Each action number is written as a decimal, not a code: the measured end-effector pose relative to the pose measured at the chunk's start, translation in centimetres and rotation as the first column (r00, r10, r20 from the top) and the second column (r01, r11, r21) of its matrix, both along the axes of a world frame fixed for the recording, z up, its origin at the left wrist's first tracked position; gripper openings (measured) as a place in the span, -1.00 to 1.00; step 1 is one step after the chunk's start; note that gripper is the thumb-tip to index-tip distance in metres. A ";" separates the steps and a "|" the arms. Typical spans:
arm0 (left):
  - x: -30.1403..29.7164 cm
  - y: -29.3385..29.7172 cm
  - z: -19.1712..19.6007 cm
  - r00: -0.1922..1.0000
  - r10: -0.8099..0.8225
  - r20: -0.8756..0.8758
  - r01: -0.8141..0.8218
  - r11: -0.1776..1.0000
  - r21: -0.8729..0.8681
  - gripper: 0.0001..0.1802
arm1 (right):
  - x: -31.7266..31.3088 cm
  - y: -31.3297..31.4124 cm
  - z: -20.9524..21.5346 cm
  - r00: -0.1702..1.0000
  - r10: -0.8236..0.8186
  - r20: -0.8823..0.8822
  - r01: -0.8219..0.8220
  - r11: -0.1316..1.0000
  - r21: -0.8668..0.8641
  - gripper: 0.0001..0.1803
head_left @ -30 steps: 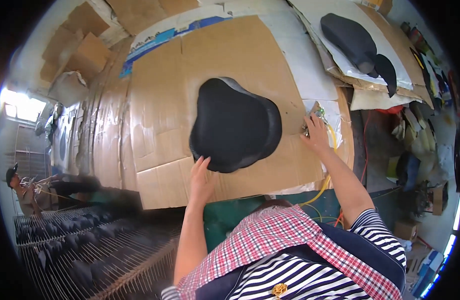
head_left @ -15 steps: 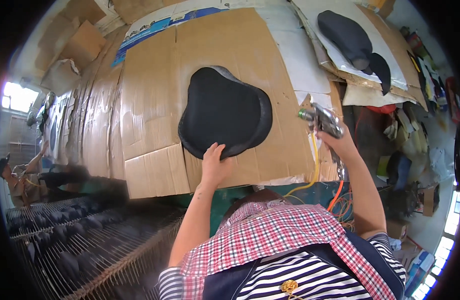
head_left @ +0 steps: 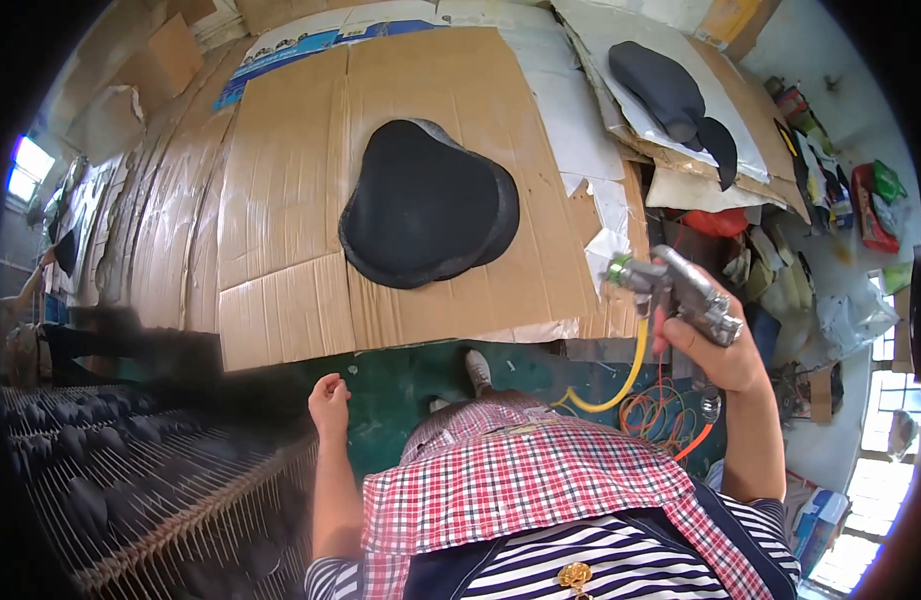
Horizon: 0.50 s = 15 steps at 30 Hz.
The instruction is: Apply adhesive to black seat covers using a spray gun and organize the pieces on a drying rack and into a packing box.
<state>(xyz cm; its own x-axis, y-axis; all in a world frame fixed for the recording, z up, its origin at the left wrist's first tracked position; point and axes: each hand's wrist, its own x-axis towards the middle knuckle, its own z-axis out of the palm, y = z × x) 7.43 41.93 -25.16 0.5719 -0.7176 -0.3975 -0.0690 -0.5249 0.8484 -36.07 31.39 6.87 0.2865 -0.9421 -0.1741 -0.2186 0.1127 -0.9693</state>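
From where I stand, the right hand [head_left: 719, 345] grasps a metal spray gun [head_left: 697, 292] off the near right corner of the cardboard sheet [head_left: 281, 220]. The left hand [head_left: 329, 406], loosely curled with nothing visible in it, hangs off the sheet's near edge. The black saddle-shaped pad [head_left: 426, 205] lies near the sheet's middle. For good control, hold the gun steady, with the yellow hose [head_left: 636, 370] slack and clear of the sheet.

Workshop. Evidence: cardboard-covered surface [head_left: 281, 190]; metal spray gun [head_left: 681, 295]; wire rack [head_left: 206, 508] of dark pieces [head_left: 89, 502] off near left corner; coiled hoses [head_left: 661, 412] on green floor [head_left: 401, 390].
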 end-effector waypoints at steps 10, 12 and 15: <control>0.3 0.6 -0.4 0.992 0.080 -0.101 -0.086 0.995 -0.056 -0.82 | 2.5 3.3 1.7 0.976 0.186 0.112 -0.191 0.981 0.037 -0.39; -0.2 0.2 -0.3 0.986 0.081 -0.149 -0.092 0.993 -0.069 -0.83 | 3.5 3.0 1.8 0.994 0.078 0.072 -0.074 0.995 -0.063 -0.41; 0.2 0.4 -0.2 0.989 0.087 -0.122 -0.094 0.994 -0.057 -0.84 | 3.0 3.1 1.9 0.997 -0.073 0.012 0.074 0.990 -0.122 -0.44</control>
<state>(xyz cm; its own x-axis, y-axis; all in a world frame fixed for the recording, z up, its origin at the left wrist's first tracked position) 7.58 42.37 -25.32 0.5868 -0.6905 -0.4229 0.0799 -0.4704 0.8788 -33.06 34.46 8.78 0.2161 -0.9749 -0.0543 -0.2073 0.0085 -0.9782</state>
